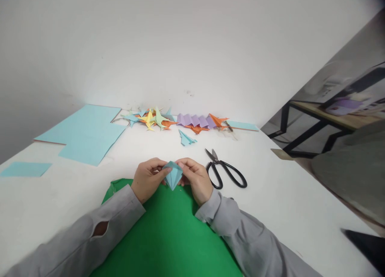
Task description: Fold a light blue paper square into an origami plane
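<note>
Pinching one folded blue paper (172, 180) narrowly between left hand (148, 179) and right hand (197, 180), just left of one pair of scissors (215, 162); beyond the scissors, one blue paper plane (186, 139), one purple pleated strip (195, 120); both hands angled inward.

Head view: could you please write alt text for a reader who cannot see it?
A person's left hand and right hand hold a folded light-blue paper near green material. Open black-handled scissors lie right on a white table; colorful paper figures line the wall, with flat blue sheets at left.
</note>
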